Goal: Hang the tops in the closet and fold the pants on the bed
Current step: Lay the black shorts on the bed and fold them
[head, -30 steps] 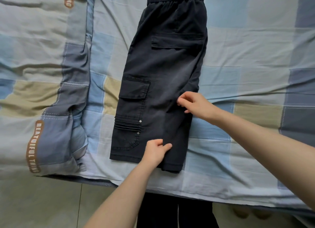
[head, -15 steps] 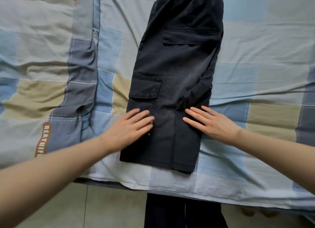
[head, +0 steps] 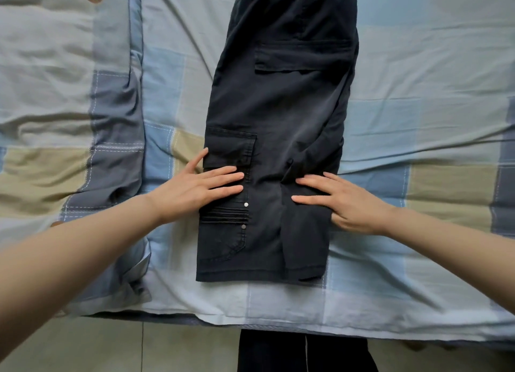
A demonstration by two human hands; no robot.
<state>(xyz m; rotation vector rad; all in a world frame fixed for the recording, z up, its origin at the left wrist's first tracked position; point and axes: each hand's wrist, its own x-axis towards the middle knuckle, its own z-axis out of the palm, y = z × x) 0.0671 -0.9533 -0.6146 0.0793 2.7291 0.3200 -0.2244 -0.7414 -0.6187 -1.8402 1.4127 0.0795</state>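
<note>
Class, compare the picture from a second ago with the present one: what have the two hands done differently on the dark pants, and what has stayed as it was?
A second ago both hands pinched the fabric, the left near the hem and the right at the right edge. Now the left hand and right hand have let go and lie flat, fingers straight, pressing the dark pants; the left hand has moved up to the cargo pocket. The pants stay folded lengthwise on the checked bedsheet.

Both arms reach forward, left hand and right hand flat, fingers straight, palms down.
</note>
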